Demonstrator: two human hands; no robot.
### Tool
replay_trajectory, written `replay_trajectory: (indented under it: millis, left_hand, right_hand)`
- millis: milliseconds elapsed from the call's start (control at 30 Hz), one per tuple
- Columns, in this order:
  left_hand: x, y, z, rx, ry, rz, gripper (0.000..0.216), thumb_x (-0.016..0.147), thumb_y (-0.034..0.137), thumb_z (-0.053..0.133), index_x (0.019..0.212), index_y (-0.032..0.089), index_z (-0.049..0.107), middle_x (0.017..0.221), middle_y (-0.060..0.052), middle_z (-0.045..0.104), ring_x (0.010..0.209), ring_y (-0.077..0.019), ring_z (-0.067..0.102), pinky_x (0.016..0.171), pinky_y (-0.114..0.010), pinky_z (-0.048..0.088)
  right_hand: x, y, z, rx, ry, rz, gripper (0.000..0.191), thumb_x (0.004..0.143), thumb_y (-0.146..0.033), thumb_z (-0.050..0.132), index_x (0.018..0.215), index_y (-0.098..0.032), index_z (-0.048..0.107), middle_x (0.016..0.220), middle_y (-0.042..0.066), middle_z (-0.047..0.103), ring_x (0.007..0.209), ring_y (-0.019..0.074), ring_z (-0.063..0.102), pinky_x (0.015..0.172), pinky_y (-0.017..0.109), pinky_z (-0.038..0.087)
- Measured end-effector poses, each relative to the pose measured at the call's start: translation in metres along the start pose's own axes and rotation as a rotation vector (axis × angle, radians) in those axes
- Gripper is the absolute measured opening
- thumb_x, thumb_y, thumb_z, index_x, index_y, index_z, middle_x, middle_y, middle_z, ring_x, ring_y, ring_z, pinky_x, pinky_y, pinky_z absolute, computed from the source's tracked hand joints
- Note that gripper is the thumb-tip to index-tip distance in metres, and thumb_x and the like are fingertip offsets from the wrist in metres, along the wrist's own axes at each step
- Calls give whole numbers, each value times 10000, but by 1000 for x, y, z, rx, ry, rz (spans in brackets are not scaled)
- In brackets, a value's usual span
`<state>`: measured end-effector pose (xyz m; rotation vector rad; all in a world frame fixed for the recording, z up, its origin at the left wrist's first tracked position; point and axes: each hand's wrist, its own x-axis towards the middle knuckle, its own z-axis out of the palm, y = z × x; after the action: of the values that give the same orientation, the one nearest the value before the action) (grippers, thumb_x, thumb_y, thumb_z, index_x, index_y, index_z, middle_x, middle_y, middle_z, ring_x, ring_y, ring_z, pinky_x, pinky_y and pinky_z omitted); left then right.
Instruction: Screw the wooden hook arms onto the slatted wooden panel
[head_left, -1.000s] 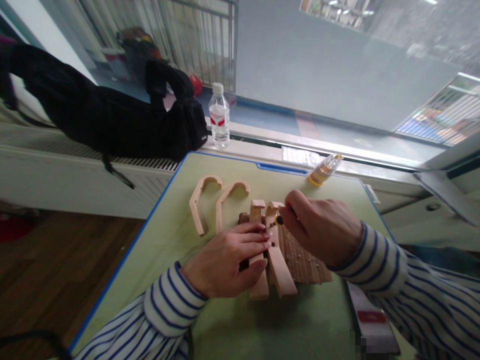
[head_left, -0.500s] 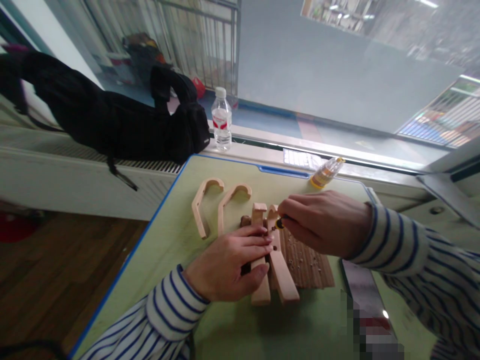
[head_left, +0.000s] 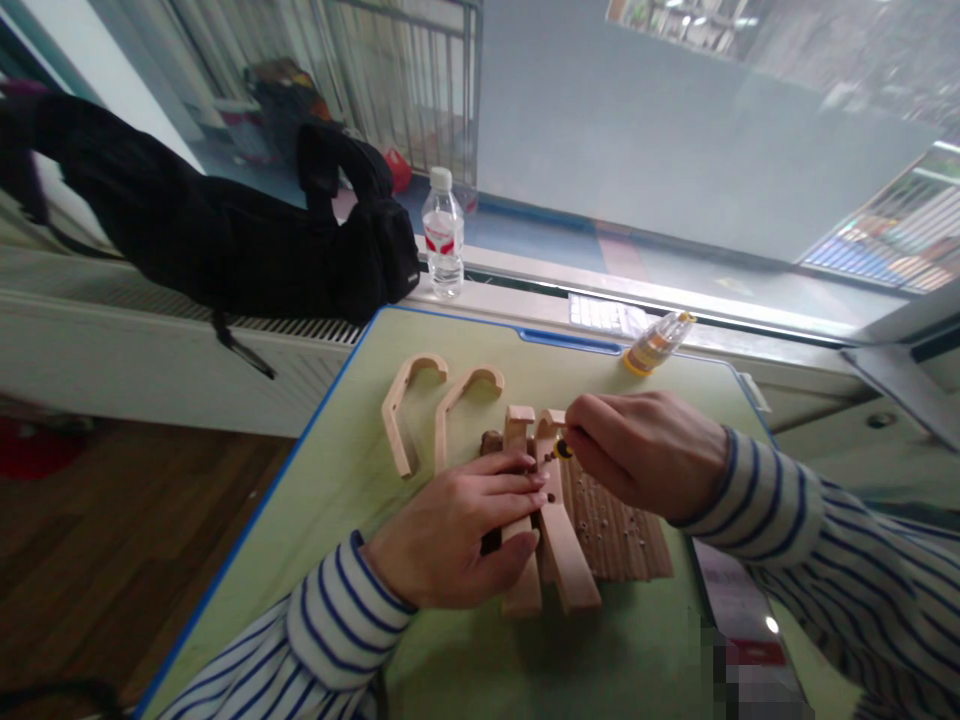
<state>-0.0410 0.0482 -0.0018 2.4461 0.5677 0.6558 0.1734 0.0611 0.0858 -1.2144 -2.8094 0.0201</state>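
My left hand (head_left: 450, 540) lies across a pale, hook-ended wooden piece (head_left: 523, 595), holding it down with thumb and fingers. Its fingertips reach a second such wooden piece (head_left: 574, 570) alongside, which has a dark hole in it. Closed around a small screwdriver (head_left: 562, 449), of which only a yellow-and-black end shows, my right hand (head_left: 645, 445) is over that second piece. The screwdriver points at the piece's upper part, where a small dark spot shows; the tip is hard to make out. Beneath both pieces is a brown slatted wooden mat (head_left: 619, 530) with small pale dots.
Two more hooked wooden pieces, one farther left (head_left: 397, 420) and one nearer (head_left: 442, 420), lie on the green table (head_left: 330, 480). A clear yellow-capped bottle (head_left: 656, 345) stands at the back, a phone-like slab (head_left: 735, 600) at right. A water bottle (head_left: 444, 235) and black bag (head_left: 255, 245) are beyond.
My right hand and forearm have shifted slightly, the wrist a little to the left. My left hand stays on the wooden pieces, which have not visibly moved.
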Motion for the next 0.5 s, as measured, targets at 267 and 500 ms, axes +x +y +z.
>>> replay_trajectory:
  millis: [267, 500]
  left_hand:
    - [1, 0, 1, 2, 17, 24, 343, 856, 236, 482, 1146, 122, 627, 1217, -84, 617, 1208, -227, 490, 1045, -401, 397]
    - [0, -1, 2, 16, 10, 15, 347, 857, 242, 489, 1157, 128, 622, 1228, -72, 611, 1241, -223, 455, 1058, -383, 380]
  right_hand:
    - [-1, -27, 8, -150, 81, 376, 305, 913, -365, 258, 778, -184, 463, 486, -19, 469, 382, 82, 304, 463, 280, 108]
    - [-6, -16, -13, -38, -148, 329, 238, 890, -356, 296, 924, -178, 450, 605, 16, 566, 469, 111, 407, 481, 266, 178]
